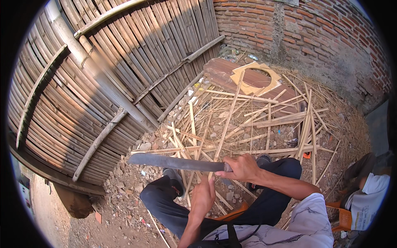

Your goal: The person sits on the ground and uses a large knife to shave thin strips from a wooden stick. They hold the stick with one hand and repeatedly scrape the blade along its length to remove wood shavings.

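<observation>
My right hand [242, 167] is wrapped round the handle of a machete [178, 162]. Its long, dark blade points left, almost level, above my knees. Closed in front of my lap, my left hand [202, 195] grips a long bamboo strip [228, 120]. That strip runs up and away beneath the blade, its far end near a cut-out board. Where strip and blade cross, I cannot tell whether they touch. Many pale split bamboo strips [309, 124] lie crisscrossed on the ground beyond my feet.
A bamboo slat wall [136, 53] stands on the left, a brick wall [314, 33] behind. A yellowish board with a round hole [248, 87] lies on a brown panel [219, 72]. Rubble [124, 182] covers the ground. Another person [368, 198] is partly visible at right.
</observation>
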{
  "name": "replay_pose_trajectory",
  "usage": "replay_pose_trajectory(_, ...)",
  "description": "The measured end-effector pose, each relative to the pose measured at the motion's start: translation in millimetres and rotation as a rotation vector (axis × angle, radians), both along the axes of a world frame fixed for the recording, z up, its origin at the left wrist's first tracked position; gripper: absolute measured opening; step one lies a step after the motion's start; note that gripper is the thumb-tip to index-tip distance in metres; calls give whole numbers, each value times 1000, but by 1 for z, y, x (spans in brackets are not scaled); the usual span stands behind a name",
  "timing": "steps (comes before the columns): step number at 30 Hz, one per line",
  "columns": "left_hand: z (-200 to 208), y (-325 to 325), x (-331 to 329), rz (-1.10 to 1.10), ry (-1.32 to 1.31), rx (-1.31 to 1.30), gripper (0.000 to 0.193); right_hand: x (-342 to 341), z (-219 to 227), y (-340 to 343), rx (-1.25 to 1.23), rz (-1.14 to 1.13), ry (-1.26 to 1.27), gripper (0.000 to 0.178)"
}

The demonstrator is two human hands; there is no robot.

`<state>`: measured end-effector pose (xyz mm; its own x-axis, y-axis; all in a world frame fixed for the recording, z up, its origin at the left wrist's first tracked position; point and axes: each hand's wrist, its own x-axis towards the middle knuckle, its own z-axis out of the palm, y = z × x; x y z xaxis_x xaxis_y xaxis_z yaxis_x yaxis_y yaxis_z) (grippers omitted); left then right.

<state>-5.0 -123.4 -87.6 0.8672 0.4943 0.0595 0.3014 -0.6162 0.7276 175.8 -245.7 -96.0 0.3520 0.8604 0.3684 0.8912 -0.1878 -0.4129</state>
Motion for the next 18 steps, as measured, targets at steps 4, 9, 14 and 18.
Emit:
replay_pose_trajectory(4,0,0,3,3,-9,-4,23,-3,2,2,-8,-26,-10,61)
replay_pose_trajectory(9,2,0,0,-4,-7,-21,22,7,8,0,-21,-86,53,64)
replay_pose_trajectory(14,-1,-2,-2,19,41,-79,23,11,8,-4,-91,-108,30,69)
replay_pose_trajectory(18,-4,-1,3,2,5,-51,25,4,6,-1,-57,-90,-24,65)
